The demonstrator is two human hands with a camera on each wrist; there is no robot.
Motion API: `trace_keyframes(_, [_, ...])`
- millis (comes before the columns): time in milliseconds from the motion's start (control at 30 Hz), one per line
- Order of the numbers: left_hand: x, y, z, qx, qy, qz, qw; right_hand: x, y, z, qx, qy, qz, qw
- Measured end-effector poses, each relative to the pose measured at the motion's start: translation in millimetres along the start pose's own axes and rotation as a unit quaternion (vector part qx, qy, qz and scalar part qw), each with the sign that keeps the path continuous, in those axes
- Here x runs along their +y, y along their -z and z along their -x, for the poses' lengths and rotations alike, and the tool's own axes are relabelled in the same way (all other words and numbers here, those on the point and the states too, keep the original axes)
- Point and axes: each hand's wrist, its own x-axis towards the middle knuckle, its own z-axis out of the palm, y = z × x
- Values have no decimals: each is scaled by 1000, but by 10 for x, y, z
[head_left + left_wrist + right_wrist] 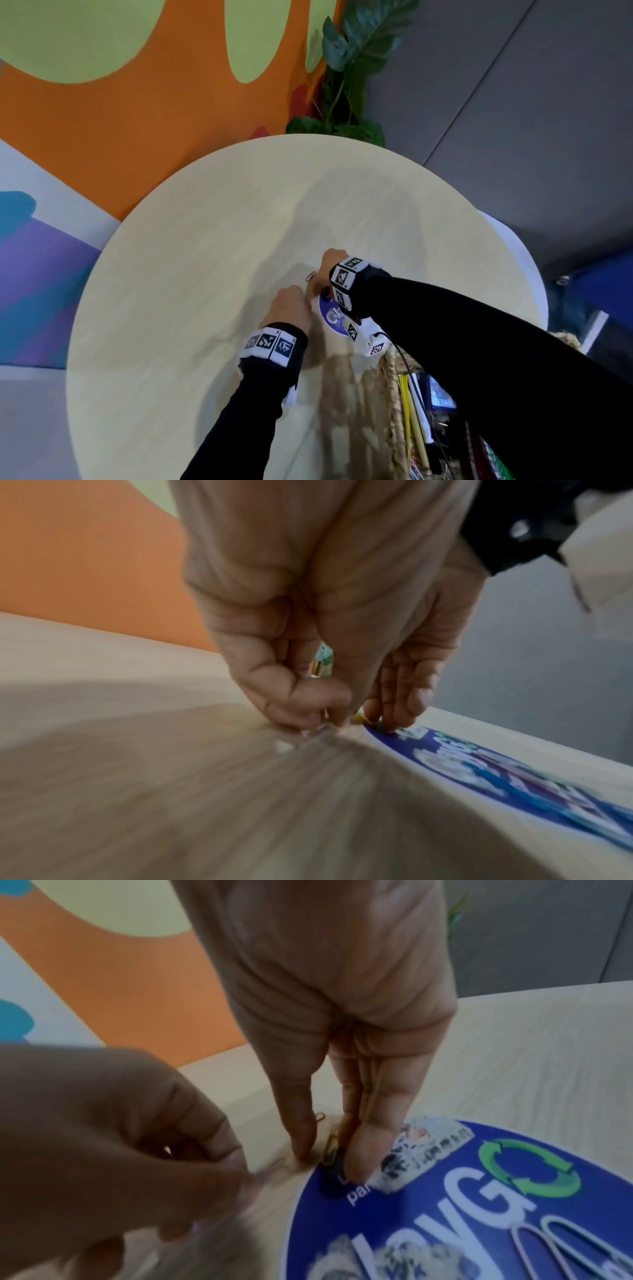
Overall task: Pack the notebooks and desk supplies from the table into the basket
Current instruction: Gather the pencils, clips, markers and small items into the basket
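The round pale wooden table (pixel 191 260) carried a woven straw basket (pixel 394 404) at its near right edge, already holding notebooks and pens, and just beyond it lay a round blue printed sticker (pixel 445 1218) with two pale paper clips (pixel 548 1242) on it. At the sticker's far left rim the right hand (pixel 334 262) pointed its straight fingers (pixel 369 1139) down, thumb and fingertips slightly apart, straddling a gold paper clip (pixel 331 1146) whose long axis ran near-to-far between them. A red paper clip (pixel 310 276) lay just left of that hand, nearer the right than the left hand (pixel 291 310), whose curled fingers (pixel 308 704) pinched at something small and blurred on the table, what exactly I could not tell.
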Motion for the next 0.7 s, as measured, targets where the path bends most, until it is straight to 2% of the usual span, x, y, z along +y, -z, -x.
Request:
trace_keyframes(133, [-88, 58, 95, -2, -27, -2, 1000, -48, -44, -31, -2, 10, 7, 1000])
trace_keyframes(233, [-177, 78, 232, 14, -42, 4, 999, -109, -4, 38, 2, 26, 68, 997])
trace_keyframes(367, [-316, 92, 454, 16, -48, 21, 999, -215, 184, 162, -54, 4, 175, 983])
trace_keyframes(400, [-343, 100, 512, 10, -53, 26, 998, -241, 285, 228, -47, 24, 206, 977])
trace_keyframes(500, [-356, 111, 701, 1, -85, 34, 996, -273, 653, 635, 8, 45, 172, 984])
trace_keyframes(567, [-287, 118, 830, 1, -110, 43, 993, -196, 860, 1001, 11, 51, 149, 987])
trace_keyframes(700, [-29, 184, 1081, -1, -162, 72, 984, 332, 916, 1788, 12, 66, 130, 989])
